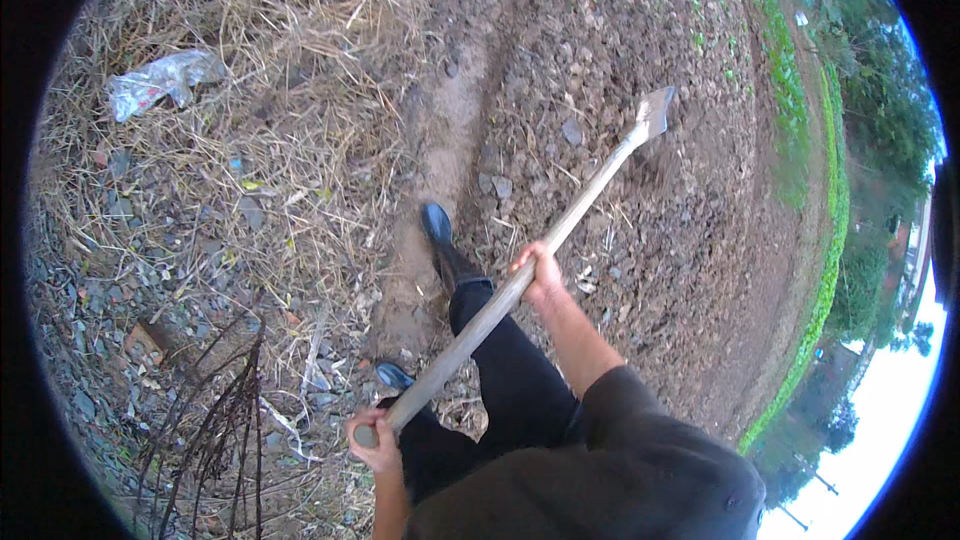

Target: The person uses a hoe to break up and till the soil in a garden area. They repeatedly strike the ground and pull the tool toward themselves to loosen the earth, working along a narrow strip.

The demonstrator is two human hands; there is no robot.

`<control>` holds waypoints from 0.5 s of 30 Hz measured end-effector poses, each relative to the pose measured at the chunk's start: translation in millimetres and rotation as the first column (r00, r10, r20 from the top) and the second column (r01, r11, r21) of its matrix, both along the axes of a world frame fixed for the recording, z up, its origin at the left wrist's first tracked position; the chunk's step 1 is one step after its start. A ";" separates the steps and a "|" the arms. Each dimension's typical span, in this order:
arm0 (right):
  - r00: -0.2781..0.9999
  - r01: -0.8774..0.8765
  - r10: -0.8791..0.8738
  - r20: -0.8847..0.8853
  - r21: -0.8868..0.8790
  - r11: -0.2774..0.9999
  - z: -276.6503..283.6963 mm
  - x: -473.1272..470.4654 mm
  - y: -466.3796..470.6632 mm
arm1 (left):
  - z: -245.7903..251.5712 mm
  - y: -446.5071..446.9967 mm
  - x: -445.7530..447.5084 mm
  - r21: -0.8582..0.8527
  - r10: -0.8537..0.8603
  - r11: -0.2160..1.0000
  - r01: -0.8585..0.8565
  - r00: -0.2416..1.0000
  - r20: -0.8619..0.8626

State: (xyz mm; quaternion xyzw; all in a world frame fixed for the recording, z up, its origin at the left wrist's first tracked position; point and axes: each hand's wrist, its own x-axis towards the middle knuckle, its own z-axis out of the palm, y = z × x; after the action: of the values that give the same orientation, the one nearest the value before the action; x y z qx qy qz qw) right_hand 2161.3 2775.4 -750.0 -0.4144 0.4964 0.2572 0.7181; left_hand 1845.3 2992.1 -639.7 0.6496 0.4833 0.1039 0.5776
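A digging tool with a long wooden handle (480,330) slants across my body from lower left to upper right. My left hand (375,439) grips its butt end, the thumb over the rounded tip. Farther up the shaft, my right hand (541,271) is closed around it. The flat metal blade (657,111) is at the far end, over brown, cloddy soil (600,37); whether it touches the ground is unclear. Hoe or spade, I cannot tell. Below the handle are my dark trousers (517,382) and two dark shoes, one (436,223) on a bare dirt strip.
Dry straw (300,52) covers the ground at left, with a crumpled clear plastic bag (165,82) on it. Thin dark twigs (217,420) stand at lower left near stone chips and a broken brick (142,345). Green crop rows (825,300) and trees (885,82) lie beyond the soil.
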 end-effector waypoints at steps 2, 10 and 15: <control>0.996 -0.067 0.065 -0.062 -0.038 0.997 -13.9 -14.8 17.0 | 4.8 -6.2 -14.2 -0.094 0.157 0.981 -0.168 0.982 -0.109; 0.901 -0.407 0.412 -0.136 0.063 0.911 -20.5 -105.5 114.4 | 50.5 -47.2 -132.3 0.007 0.675 0.698 -0.716 0.656 -0.338; 0.794 -0.497 0.503 -0.342 0.113 0.861 -28.3 -177.6 133.0 | 96.4 -72.8 -155.6 0.195 0.535 0.820 -0.538 0.598 -0.597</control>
State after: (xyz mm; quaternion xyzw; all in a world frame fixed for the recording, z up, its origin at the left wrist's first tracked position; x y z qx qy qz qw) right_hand 1983.8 2908.4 -778.3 -0.4701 0.4900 0.5134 0.5248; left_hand 1689.7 2919.3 -543.3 0.4688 0.8195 0.0488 0.3260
